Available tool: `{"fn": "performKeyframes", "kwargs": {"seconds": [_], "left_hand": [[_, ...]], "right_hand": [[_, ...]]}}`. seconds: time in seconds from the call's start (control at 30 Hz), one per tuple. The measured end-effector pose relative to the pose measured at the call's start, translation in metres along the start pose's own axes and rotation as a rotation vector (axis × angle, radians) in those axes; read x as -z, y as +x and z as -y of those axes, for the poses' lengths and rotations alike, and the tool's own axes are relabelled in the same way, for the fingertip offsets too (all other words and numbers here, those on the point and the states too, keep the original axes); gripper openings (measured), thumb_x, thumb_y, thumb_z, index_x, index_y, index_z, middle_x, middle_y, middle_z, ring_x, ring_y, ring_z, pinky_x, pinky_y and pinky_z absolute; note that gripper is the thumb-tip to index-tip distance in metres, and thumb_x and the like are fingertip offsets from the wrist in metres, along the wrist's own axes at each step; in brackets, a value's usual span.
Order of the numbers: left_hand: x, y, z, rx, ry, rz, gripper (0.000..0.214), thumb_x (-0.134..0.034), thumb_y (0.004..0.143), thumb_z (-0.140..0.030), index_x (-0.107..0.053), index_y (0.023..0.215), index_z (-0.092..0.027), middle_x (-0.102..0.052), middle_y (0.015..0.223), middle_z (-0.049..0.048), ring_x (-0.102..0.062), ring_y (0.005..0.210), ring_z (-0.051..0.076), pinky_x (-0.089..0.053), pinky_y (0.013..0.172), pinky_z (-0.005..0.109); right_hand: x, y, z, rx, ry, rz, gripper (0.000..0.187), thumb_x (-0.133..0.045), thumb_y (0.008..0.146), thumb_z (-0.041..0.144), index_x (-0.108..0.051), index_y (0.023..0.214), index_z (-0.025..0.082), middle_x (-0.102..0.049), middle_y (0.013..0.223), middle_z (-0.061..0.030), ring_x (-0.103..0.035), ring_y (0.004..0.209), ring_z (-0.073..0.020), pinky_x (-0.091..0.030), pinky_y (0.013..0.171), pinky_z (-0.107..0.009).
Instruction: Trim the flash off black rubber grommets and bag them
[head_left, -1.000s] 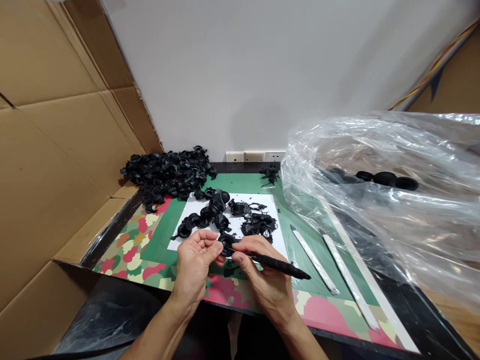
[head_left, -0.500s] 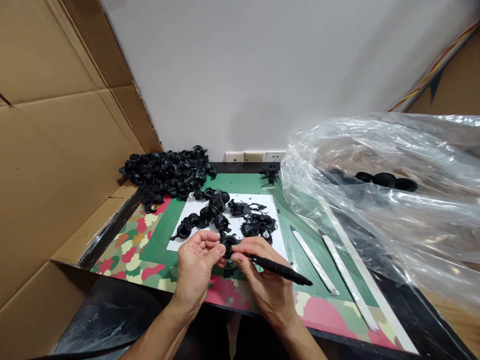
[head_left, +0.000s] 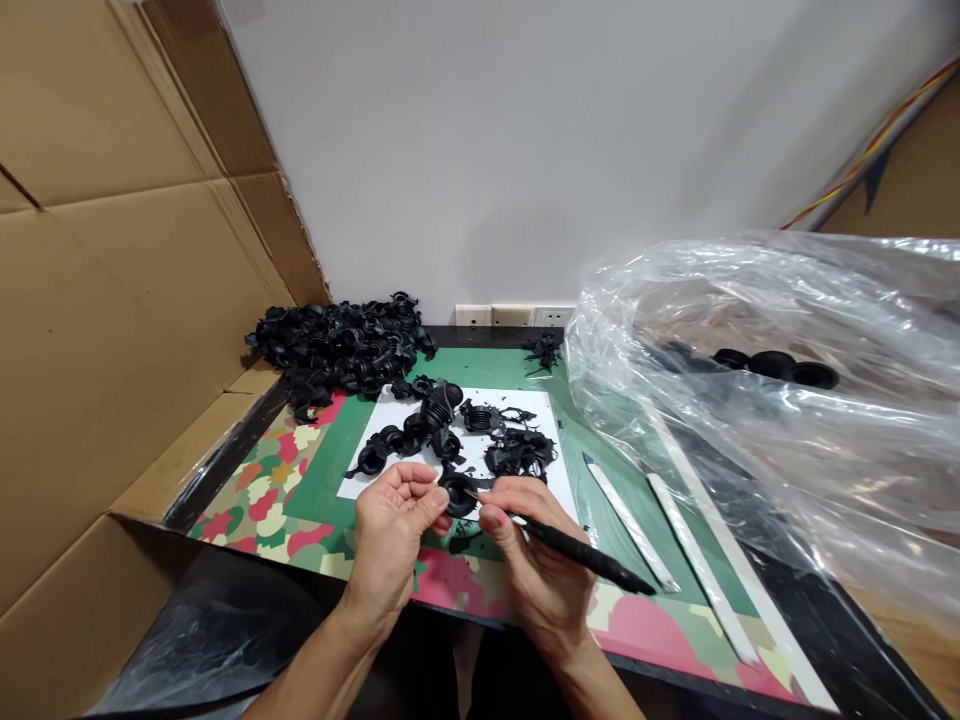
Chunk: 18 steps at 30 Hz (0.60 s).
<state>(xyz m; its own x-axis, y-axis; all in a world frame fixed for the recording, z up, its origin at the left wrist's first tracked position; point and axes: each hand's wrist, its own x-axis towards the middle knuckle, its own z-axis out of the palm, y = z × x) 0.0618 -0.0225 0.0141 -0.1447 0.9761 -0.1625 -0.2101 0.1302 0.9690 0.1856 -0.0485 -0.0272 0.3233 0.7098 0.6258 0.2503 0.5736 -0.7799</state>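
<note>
Since half a second ago, the right hand (head_left: 544,565) has edged slightly right, taking its slim black-handled tool (head_left: 589,555) along; the tool's back end now sits lower. One round black rubber-like ring (head_left: 454,495) is at the lower centre of the frame, pinched at its left edge between thumb and fingers of the left hand (head_left: 390,530). The right hand's fingers close around the single tool, its thin tip at the ring's right side.

Two slim white-wrapped sticks (head_left: 631,525) lie at lower right. At least three black round pieces (head_left: 772,364) show inside one clear plastic bag (head_left: 862,470) at right. One large pile of black moulded parts (head_left: 352,345), too tangled to count, stands left of centre. One tangle of black shreds (head_left: 521,453) lies on a single white paper sheet (head_left: 396,412), beside a cluster of black ribbed parts (head_left: 427,415); one smaller shred clump (head_left: 541,350) sits farther up.

Beneath the paper is a green mat (head_left: 480,368), over a camouflage-patterned covering (head_left: 259,490). Brown cardboard (head_left: 135,300) fills the left side; three socket plates (head_left: 513,316) line the foot of a pale grey wall (head_left: 487,150).
</note>
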Motion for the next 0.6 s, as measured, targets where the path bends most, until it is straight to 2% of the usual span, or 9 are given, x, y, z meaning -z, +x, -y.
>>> {"fn": "performKeyframes", "kwargs": {"seconds": [0.1,0.23,0.6], "left_hand": [[0.0014,0.0000,0.0003,0.003,-0.003,-0.013,0.029,-0.081,0.052,-0.020,-0.061,0.072,-0.012,-0.061,0.051,-0.0037,-0.055,0.039,0.008,-0.045,0.041,0.017],[0.0015,0.0001,0.0010,-0.002,0.004,0.005,0.028,-0.080,0.053,-0.020,-0.061,0.071,-0.012,-0.061,0.052,-0.0038,-0.055,0.039,0.007,-0.045,0.042,0.017],[-0.0020,0.0013,-0.0008,0.014,0.002,0.003,0.030,-0.081,0.051,-0.020,-0.061,0.071,-0.012,-0.061,0.052,-0.0036,-0.055,0.037,0.007,-0.044,0.041,0.017]], "right_hand": [[-0.0002,-0.0009,-0.0031,-0.064,0.053,0.011,0.007,-0.062,0.085,0.020,-0.068,0.082,0.022,-0.064,0.077,-0.0026,-0.062,0.072,-0.0169,-0.051,0.063,-0.029],[-0.0012,-0.0006,-0.0049,-0.079,0.067,0.041,0.008,-0.063,0.085,0.025,-0.070,0.082,0.022,-0.062,0.078,-0.0036,-0.062,0.072,-0.0175,-0.050,0.062,-0.029],[0.0002,0.0005,-0.0065,-0.097,0.074,0.064,0.008,-0.063,0.085,0.025,-0.070,0.082,0.022,-0.063,0.078,-0.0036,-0.062,0.073,-0.0176,-0.051,0.064,-0.030]]}}
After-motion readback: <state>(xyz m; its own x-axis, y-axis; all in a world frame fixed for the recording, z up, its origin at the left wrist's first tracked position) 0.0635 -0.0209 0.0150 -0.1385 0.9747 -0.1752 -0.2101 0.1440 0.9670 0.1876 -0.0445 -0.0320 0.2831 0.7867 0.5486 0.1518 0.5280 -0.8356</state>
